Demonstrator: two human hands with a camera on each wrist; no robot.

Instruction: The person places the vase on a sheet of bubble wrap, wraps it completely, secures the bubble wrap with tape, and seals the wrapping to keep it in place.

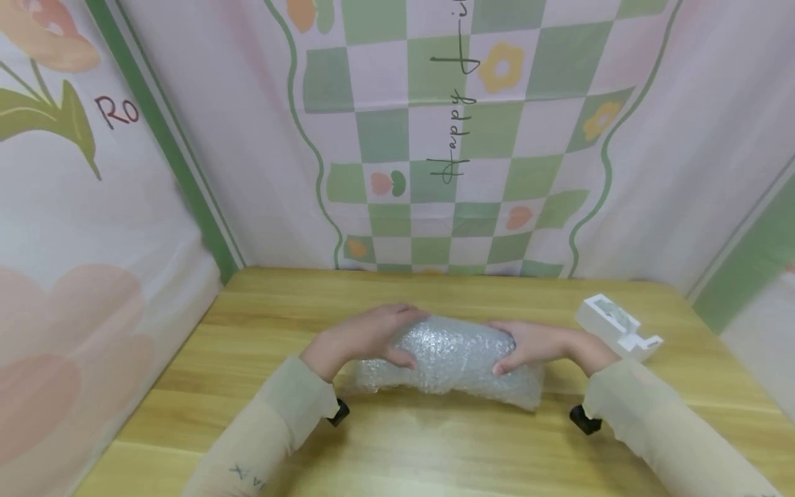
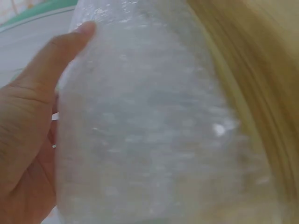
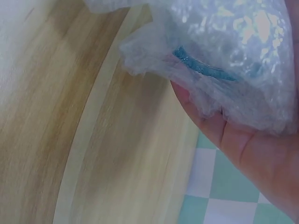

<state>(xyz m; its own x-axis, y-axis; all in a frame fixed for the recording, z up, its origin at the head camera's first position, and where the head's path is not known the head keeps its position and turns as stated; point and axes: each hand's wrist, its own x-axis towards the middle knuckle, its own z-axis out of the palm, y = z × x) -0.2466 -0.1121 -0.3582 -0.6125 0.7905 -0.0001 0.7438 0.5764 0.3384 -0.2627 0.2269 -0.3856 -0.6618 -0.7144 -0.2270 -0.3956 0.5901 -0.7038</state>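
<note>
A bundle of clear bubble wrap point(image 1: 456, 355) lies lengthwise across the middle of the wooden table. My left hand point(image 1: 373, 338) grips its left part from above, the thumb on the near side and the fingers toward the back. At the right part my right hand point(image 1: 534, 345) grips it likewise, with the thumb in front. In the right wrist view, a teal-edged item point(image 3: 203, 67) shows through the end of the wrap point(image 3: 233, 37); its kind cannot be made out. The left wrist view shows the thumb point(image 2: 56, 53) along one side of the wrap point(image 2: 149, 107).
A white tape dispenser point(image 1: 615, 324) stands behind and right of my right hand. The wooden table point(image 1: 435, 449) backs onto a curtain point(image 1: 435, 138) with a green checked print. Another printed curtain point(image 1: 93, 228) hangs along the left edge.
</note>
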